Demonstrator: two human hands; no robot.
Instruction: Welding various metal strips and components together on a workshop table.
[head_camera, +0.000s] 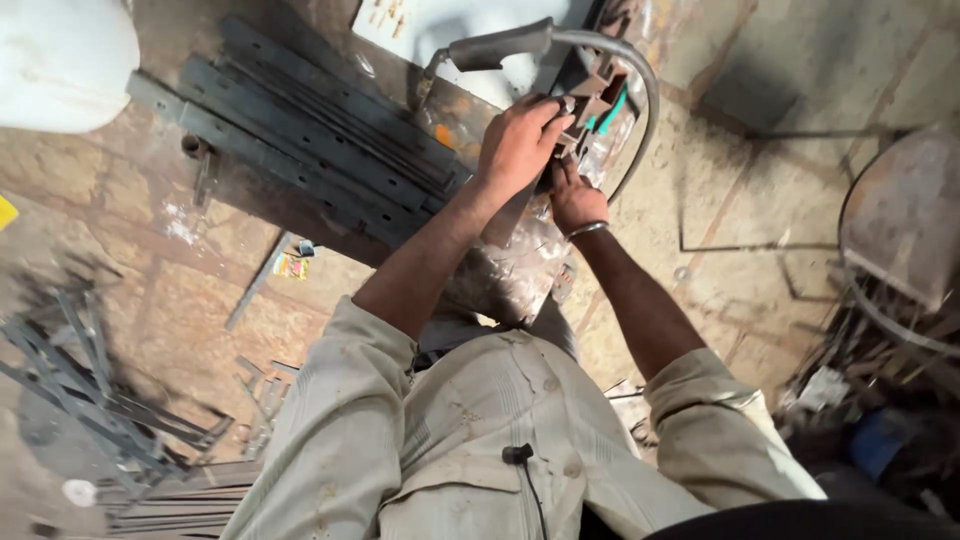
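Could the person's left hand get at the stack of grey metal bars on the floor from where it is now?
Probably yes: the left hand rests on the metal piece, and the stack of bars lies just beside it with nothing between them.

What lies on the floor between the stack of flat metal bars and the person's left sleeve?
In the head view, a small colourful wrapper and a thin metal strip lie on the stone floor there.

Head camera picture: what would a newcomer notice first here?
First, the left hand and right hand meeting on a small metal piece at top centre. Next, the dark flat steel bars stacked on the floor at upper left, and a curved grey hose arching over the hands.
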